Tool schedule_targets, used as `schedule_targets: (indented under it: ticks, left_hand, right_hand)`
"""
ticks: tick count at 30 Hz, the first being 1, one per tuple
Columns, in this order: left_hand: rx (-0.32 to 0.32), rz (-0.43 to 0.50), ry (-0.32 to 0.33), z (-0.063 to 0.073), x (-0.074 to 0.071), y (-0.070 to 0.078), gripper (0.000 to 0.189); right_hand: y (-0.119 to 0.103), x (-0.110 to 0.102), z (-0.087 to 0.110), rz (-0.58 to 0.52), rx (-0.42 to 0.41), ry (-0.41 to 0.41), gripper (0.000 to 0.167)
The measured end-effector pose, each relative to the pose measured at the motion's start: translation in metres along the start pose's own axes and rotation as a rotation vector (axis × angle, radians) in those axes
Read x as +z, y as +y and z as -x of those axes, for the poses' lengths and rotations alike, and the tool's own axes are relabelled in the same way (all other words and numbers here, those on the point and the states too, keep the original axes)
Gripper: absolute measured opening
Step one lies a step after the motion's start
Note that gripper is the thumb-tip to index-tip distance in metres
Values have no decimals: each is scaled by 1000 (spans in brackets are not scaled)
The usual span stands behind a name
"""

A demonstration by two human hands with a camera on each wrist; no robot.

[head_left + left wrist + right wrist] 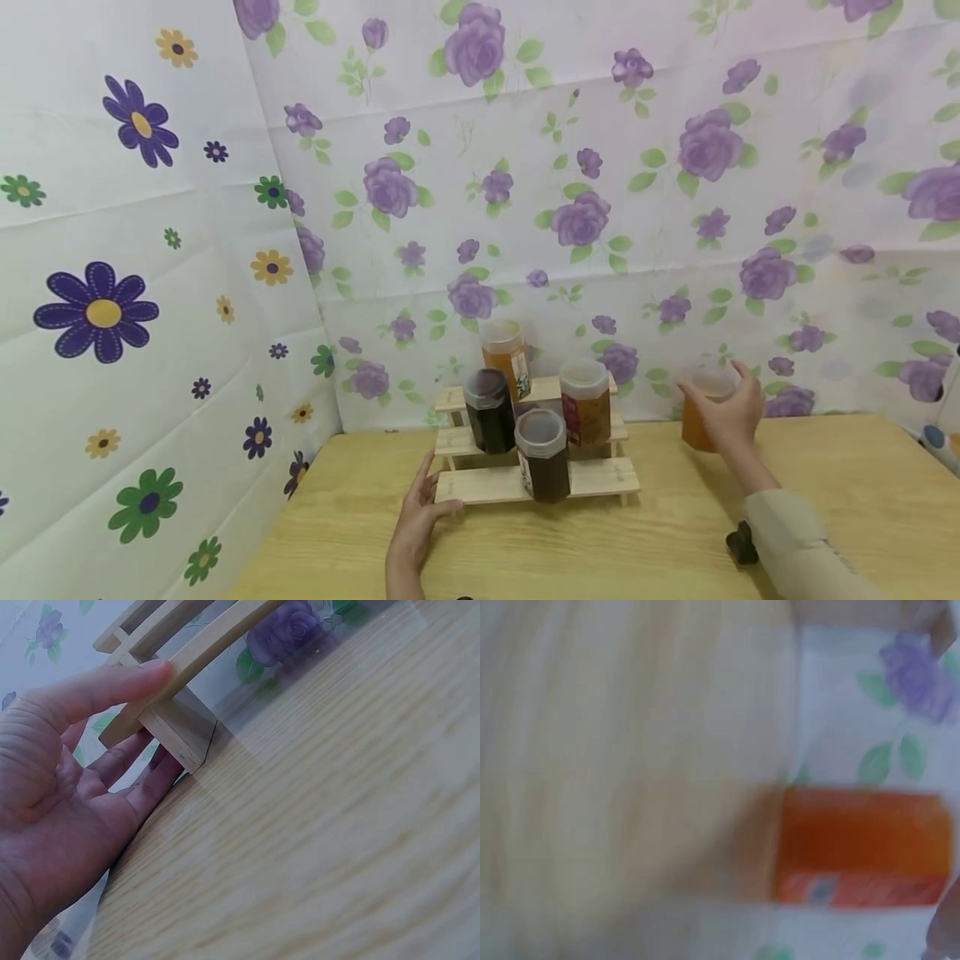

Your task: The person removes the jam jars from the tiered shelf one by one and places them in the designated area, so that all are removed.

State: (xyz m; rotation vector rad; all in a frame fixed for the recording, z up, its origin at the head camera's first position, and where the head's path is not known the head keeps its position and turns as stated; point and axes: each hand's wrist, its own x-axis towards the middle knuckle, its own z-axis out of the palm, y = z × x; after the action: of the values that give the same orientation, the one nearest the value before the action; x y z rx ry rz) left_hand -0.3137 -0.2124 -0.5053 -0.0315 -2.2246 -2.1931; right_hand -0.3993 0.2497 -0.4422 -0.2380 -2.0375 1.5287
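A three-step wooden stand (480,485) bears several jars with clear lids. My left hand (417,521) grips the left end of its lowest step; in the left wrist view the thumb (112,690) lies over the plank and the other fingers reach beneath it. To the right of the stand, my right hand (733,414) holds an orange jar (697,427) near its top, thumb and fingers on either side of the lid. The right wrist view shows this jar (862,832) blurred, with a red label and a bit of the hand at the right edge.
On the stand are an amber jar (510,367) at the top, a dark jar (491,417) and a brownish-orange jar (588,408) below it, and a dark brown jar (545,462) on the lowest step. A flowered cloth (480,208) hangs behind the wooden table (585,550).
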Motion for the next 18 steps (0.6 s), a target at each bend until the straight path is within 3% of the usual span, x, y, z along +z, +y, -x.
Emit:
schedule_targets:
  ticks: [3, 5, 9, 13, 18]
  left_hand:
    - [-2, 0, -3, 1, 0, -1, 103]
    - [-3, 1, -5, 1, 0, -1, 103]
    - [-5, 2, -5, 2, 0, 0, 103]
    - [-4, 0, -8, 2, 0, 0, 104]
    - [3, 10, -3, 0, -1, -1, 103]
  right_hand:
    - [-28, 11, 13, -68, -67, 26, 78]
    - [-49, 20, 19, -115, -126, -14, 69]
    - [-92, 42, 27, -197, -239, -176, 59]
    - [-129, 71, 28, -174, -312, -389, 59]
    - [-158, 112, 24, -112, -264, -626, 69]
